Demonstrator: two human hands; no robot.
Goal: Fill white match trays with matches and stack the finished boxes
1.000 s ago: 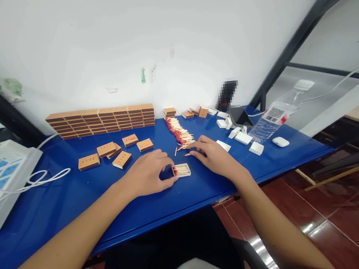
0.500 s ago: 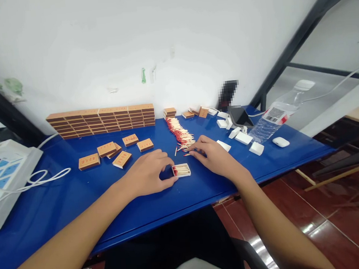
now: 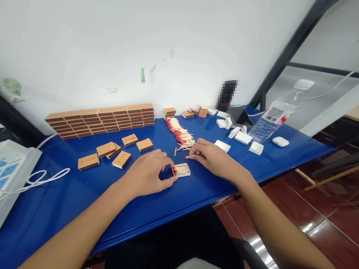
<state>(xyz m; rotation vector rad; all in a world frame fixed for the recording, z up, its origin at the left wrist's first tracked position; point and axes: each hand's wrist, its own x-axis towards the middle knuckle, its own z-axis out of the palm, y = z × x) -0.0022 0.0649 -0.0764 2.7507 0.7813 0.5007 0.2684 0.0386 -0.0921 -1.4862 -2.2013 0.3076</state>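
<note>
Some matches [image 3: 186,157] look pinched in the right hand [image 3: 207,156]; the left hand [image 3: 153,171] clamps the tray [image 3: 183,176]. Filling seems in hand; next calls for laying heads leftward.

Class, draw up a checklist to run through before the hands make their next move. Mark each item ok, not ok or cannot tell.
1. Left hand at the tray: ok, at its left end.
2. Tray open side up: ok, matches visible inside.
3. Red heads in the tray toward its left end: ok.
4. Right hand gripping matches firmly: cannot tell.
5. All loose matches within the pile: not ok, one match lies apart.
</note>
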